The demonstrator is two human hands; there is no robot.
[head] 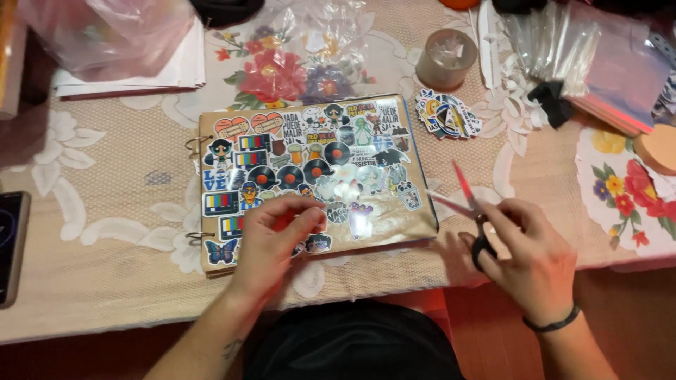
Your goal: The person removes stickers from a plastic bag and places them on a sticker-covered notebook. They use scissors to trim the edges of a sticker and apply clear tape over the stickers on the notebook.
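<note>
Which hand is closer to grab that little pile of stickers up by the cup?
Probably the right hand. It is on the same side as the sticker pile, though it holds scissors. The left hand rests on the album, farther away.

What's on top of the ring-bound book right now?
Many stickers cover the ring-bound book, with a glossy sheet over part. The left hand rests on its lower edge, hiding stickers beneath. The right hand holds scissors beside it.
</note>
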